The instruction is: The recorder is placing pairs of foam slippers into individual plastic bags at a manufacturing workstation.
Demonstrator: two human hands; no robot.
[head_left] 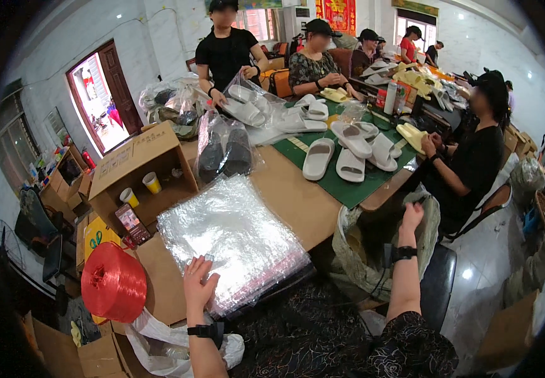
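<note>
My left hand [200, 283] lies flat with fingers spread on the near left edge of a stack of clear, shiny plastic bags [241, 233]. Out to the right, my right hand [413, 216] is over a large pale plastic sack [363, 252], its fingers curled near the far rim. What these fingers hold, if anything, is too small to make out. Beyond the sack, several light grey slide sandals [351, 165] lie on a green mat [323, 190]. A pair of dark slide sandals [237, 153] in clear bags rests behind the stack.
A red roll of plastic twine [113, 281] stands at the left, near a phone [132, 222] and an open cardboard box [143, 151] with two yellow-and-white cups [151, 183]. Co-workers handle slides across the table; one person [467, 157] sits close at the right. A dark chair [439, 283] stands beside me.
</note>
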